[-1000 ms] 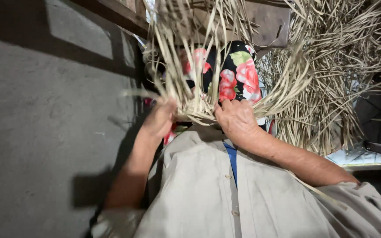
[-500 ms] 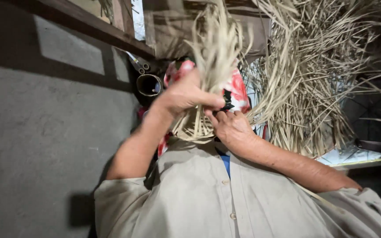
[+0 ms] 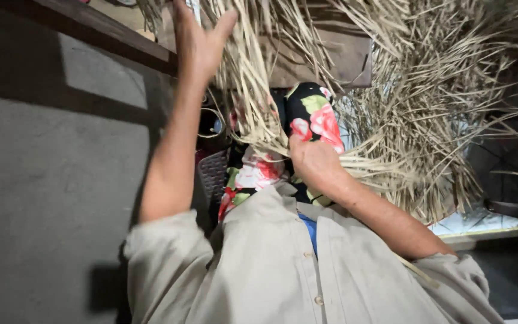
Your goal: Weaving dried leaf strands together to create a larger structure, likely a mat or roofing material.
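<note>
Straw strips (image 3: 259, 90) fanned between raised, spread left hand (image 3: 199, 42) and clenched right hand (image 3: 313, 159) (gripping their base).

I see a grey concrete surface (image 3: 43, 198) at nine o'clock. A dark wooden beam (image 3: 91, 30) crosses at eleven, daylight at four.

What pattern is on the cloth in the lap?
Black cloth with red-pink flowers and green leaves; head view.
</note>
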